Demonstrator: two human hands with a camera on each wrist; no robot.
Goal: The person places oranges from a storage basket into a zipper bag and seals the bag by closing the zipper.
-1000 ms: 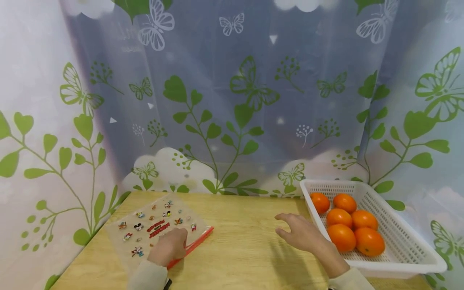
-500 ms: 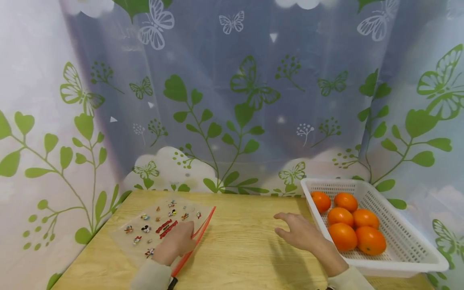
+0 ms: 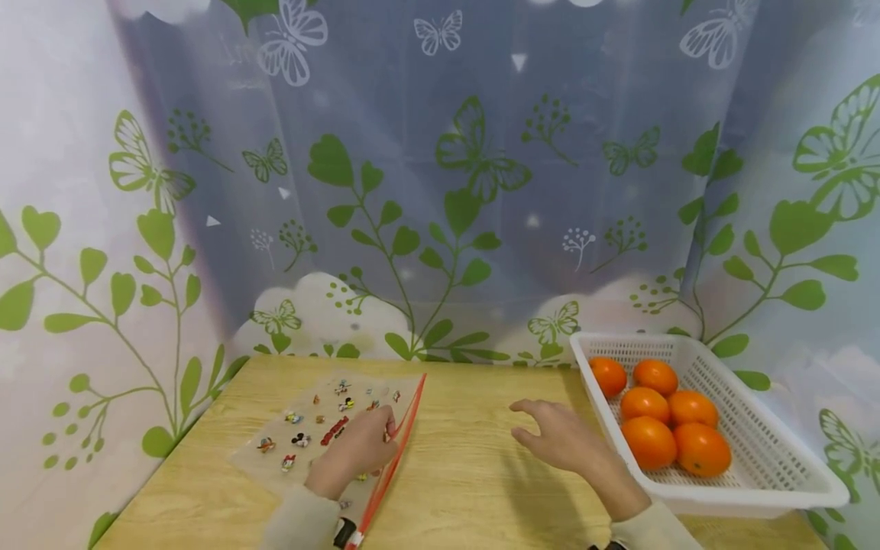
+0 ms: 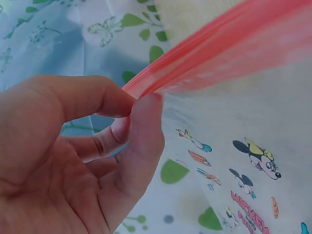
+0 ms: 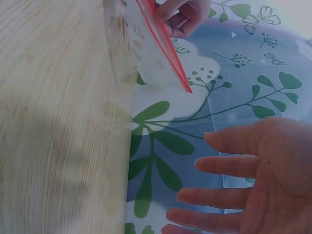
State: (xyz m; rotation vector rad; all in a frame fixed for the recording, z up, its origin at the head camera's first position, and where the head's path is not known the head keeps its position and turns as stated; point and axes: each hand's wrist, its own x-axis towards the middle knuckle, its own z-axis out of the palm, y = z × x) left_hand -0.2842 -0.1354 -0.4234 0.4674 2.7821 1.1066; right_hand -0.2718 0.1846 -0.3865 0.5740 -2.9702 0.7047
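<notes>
My left hand (image 3: 360,447) pinches a clear zip bag (image 3: 275,458) near its red top strip, printed with small cartoon figures. In the left wrist view, thumb and forefinger (image 4: 146,117) meet on the bag's edge just under the red strip (image 4: 195,61). The bag slants over the left part of the table, its strip running along its right side. My right hand (image 3: 560,439) hovers over the table between the bag and a white basket, holding nothing. The right wrist view shows its fingers (image 5: 214,196) spread and nearly straight.
The white plastic basket (image 3: 777,451) stands at the right with several round orange fruits (image 3: 648,443) in it. A patterned curtain (image 3: 412,191) encloses the wooden table (image 3: 474,489) at the back and sides.
My left hand has moved right and a little up, drawing the bag along; its red strip has swung steeper. The right hand has stayed nearly in place.
</notes>
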